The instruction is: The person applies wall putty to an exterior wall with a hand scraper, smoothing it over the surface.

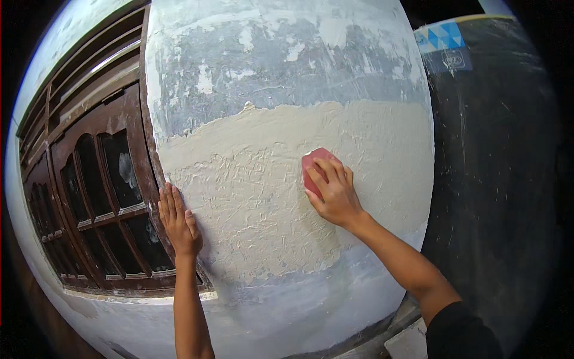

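A cream, roughly textured coat (251, 209) covers a band of the wall. My right hand (332, 191) grips a pink block (313, 158) and holds it against this coat, right of the wall's middle. My left hand (180, 218) lies on the left edge of the coat beside the brown window frame, fingers extended upward and holding nothing.
A brown wooden window (107, 185) with dark panes fills the left side. Patchy grey-white wall (287, 54) shows above the coat, paler wall (299, 305) below. A large dark panel (490, 197) with a blue patterned strip (439, 37) stands at the right.
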Demonstrator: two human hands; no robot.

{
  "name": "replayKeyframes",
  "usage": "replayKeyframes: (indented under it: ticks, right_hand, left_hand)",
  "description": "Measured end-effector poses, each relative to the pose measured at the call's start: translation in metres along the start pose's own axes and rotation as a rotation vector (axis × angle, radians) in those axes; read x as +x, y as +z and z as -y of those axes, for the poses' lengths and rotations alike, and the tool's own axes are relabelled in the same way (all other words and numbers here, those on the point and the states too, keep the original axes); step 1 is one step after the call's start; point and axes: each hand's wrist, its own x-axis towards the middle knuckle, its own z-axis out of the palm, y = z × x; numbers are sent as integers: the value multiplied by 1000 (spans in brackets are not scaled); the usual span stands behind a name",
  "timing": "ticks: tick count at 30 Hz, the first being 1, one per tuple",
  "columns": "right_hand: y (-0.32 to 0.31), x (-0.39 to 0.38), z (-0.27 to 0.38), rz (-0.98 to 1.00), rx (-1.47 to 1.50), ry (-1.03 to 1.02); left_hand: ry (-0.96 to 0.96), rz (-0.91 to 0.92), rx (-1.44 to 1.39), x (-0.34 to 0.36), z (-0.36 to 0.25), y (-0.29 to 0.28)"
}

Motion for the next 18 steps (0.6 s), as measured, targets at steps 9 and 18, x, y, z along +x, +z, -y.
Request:
replayKeyframes:
  ticks: [9,18]
  right_hand:
    - [1,38,-33,-45,7,18]
    - [-20,63,-45,-84,-29,-43]
  left_hand:
    - [17,5,-10,-2,0,1]
    - [17,-5,-30,2,-9,8]
